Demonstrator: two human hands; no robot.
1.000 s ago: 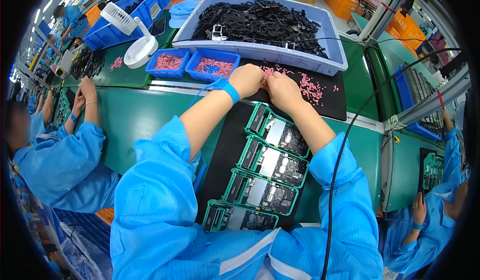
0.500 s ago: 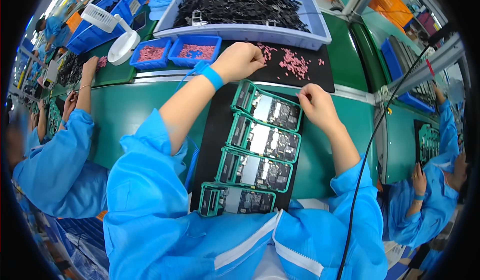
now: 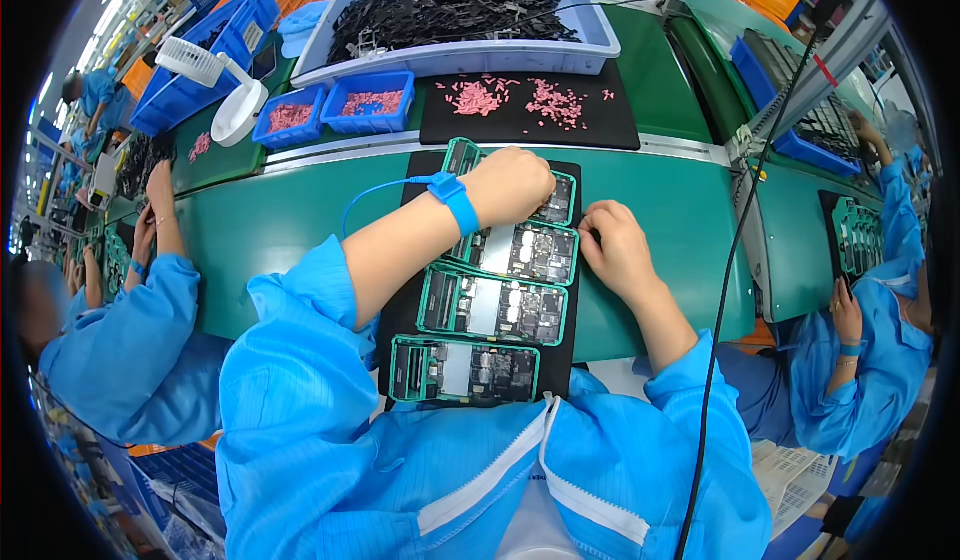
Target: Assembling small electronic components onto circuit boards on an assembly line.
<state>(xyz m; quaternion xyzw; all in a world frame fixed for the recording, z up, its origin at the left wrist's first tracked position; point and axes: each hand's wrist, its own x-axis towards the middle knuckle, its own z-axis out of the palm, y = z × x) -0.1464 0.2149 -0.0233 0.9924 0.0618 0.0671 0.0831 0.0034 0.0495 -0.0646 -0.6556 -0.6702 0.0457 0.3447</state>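
Note:
Several green frames holding phone circuit boards lie in a column on a black mat (image 3: 398, 305). My left hand (image 3: 510, 188), with a blue wrist strap (image 3: 455, 203), covers much of the farthest frame (image 3: 461, 156). Its fingers are closed and point down at that board's right part; whatever they hold is hidden. My right hand (image 3: 618, 248) is closed in a pinch just right of the second frame (image 3: 543, 254); I cannot make out anything in it. Nearer me are a third frame (image 3: 495, 306) and the nearest frame (image 3: 465, 370).
Beyond the frames, small pink pieces (image 3: 478, 97) lie on another black mat (image 3: 600, 120). Two blue trays (image 3: 365, 125) hold more. Behind stands a large bin (image 3: 470, 58) of black parts. A white fan (image 3: 238, 110) is at left. A black cable (image 3: 728, 305) hangs at right. Co-workers sit on both sides.
My left hand has moved from the pink pieces on the far mat toward me, onto the farthest frame. My right hand stays beside the frames, a little lower. The whole view has shifted slightly.

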